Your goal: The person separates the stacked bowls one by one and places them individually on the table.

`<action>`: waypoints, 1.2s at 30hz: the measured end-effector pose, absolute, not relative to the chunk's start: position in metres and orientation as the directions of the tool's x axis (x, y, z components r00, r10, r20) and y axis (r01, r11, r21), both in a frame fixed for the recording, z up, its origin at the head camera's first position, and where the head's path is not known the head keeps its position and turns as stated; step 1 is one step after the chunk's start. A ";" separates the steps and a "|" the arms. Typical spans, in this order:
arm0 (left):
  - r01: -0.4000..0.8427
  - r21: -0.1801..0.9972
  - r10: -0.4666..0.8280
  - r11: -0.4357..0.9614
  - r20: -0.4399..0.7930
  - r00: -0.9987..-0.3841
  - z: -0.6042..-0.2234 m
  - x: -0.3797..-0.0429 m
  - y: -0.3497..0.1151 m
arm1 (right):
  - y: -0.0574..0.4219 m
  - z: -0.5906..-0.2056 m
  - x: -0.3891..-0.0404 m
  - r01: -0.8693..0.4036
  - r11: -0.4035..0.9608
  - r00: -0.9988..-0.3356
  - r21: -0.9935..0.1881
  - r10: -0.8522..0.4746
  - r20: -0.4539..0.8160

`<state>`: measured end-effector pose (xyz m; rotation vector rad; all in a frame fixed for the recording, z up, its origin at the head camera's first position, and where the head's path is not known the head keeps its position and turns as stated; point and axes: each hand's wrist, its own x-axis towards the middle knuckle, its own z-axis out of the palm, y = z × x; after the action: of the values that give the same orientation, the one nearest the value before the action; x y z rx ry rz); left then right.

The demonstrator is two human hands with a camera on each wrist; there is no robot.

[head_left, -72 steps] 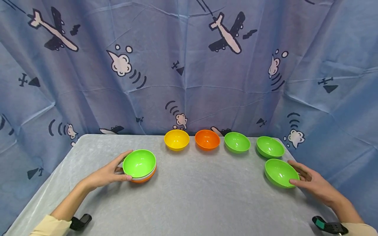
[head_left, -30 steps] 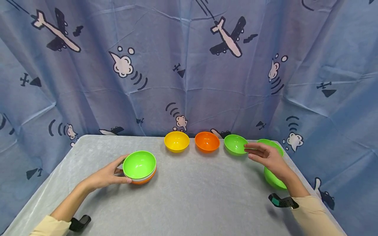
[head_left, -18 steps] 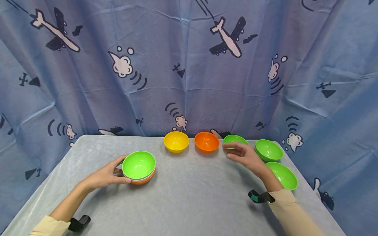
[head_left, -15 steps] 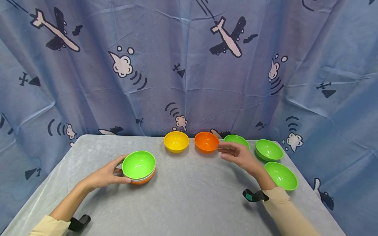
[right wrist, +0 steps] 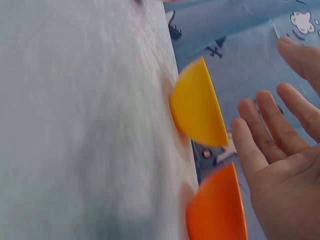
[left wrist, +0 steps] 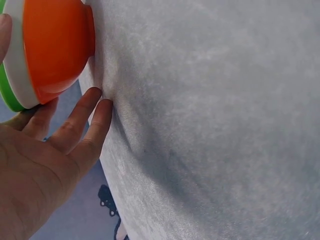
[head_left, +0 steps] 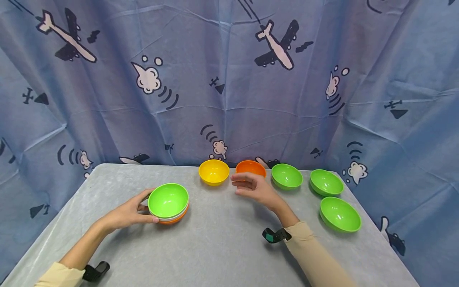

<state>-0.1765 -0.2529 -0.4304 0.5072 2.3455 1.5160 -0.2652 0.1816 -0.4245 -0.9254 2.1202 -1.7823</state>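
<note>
At the left of the table my left hand (head_left: pixel 125 215) holds a nested stack of bowls, thumb at the near side and fingers at the far side. On top is a green bowl (head_left: pixel 168 200); below it come a white bowl (left wrist: pixel 16 60) and an orange bowl (left wrist: pixel 57 47). My right hand (head_left: pixel 257 190) hovers in front of the single orange bowl (head_left: pixel 251 166), partly hiding it in the head view. Its fingers are extended and hold nothing, as the right wrist view confirms. The yellow bowl (head_left: pixel 214 172) stands just beyond those fingertips, to the left.
Three green bowls stand at the right: one in the back row (head_left: pixel 287 176), one near the back corner (head_left: pixel 326 182) and one nearer the front (head_left: pixel 340 214). A grey cloth (head_left: pixel 201 247) covers the table. Behind hangs a blue patterned curtain (head_left: pixel 179 79).
My right hand has let go of the front right green bowl and moved left past the back-row green bowl to the orange one. My left hand stays on the stack.
</note>
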 end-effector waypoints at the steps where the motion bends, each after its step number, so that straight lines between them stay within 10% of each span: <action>1: 0.130 0.916 0.449 0.379 -0.059 -0.892 -0.430 -0.176 -0.253 | 0.177 -0.425 -0.265 -0.321 0.058 -0.771 -0.945 -0.596 0.225; 36: 0.175 0.900 0.452 0.398 -0.027 -0.892 -0.429 -0.175 -0.251 | 0.026 -0.457 -0.241 -0.268 -0.019 -0.672 -0.963 -0.713 0.201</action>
<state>-0.1747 -0.2508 -0.4291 0.5499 2.3913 1.4912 -0.2414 0.0258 -0.4572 -1.0235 1.9107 -1.7372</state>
